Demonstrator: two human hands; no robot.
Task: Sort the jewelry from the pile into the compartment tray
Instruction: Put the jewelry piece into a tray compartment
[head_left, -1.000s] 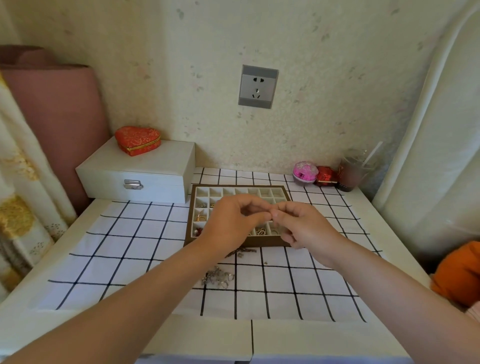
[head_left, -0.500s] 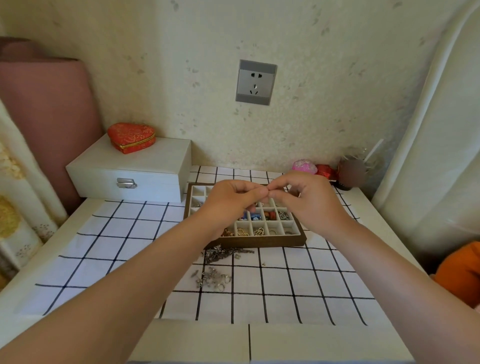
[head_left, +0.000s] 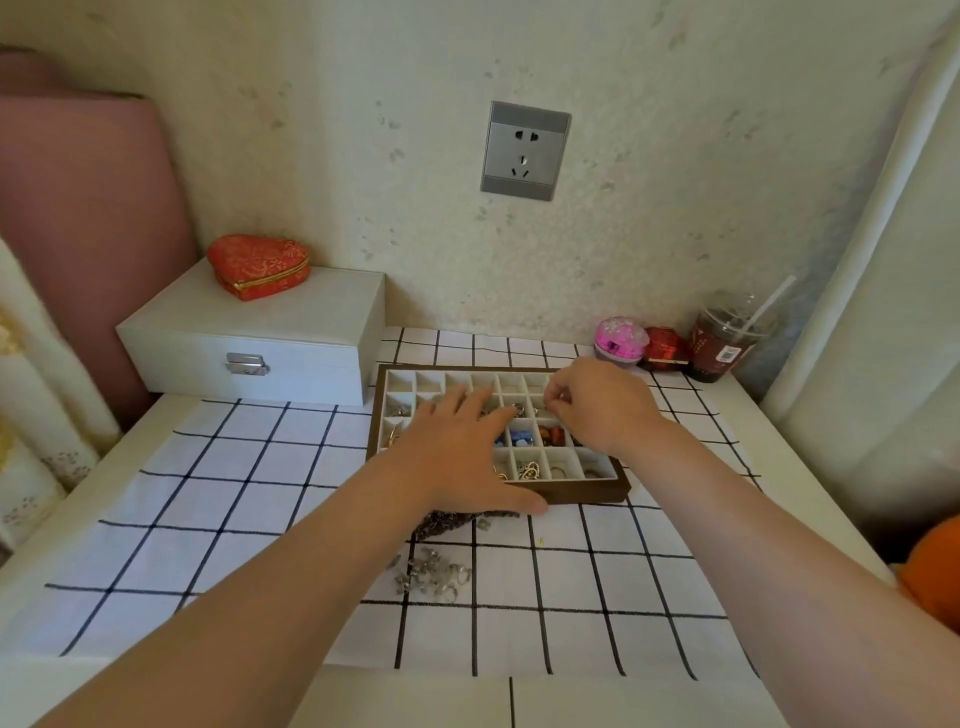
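Red heart box (head_left: 258, 265) atop white case (head_left: 254, 332); drink cup (head_left: 724, 343) far rt.

The compartment tray (head_left: 587, 491) sits at the centre of the frame on the checked cloth (head_left: 234, 493). The jewelry pile (head_left: 434, 574) lies just below it, a box (head_left: 291, 338) to its upper left, a drink cup (head_left: 724, 340) upper right.

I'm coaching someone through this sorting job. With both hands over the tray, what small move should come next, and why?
Probably lower the right hand and release whatever its pinched fingertips hold into the cell beneath; the piece itself is too small to make out. That hand hovers over the compartment tray, while the left hand lies flat and open across it. Loose jewelry waits on the checked cloth.
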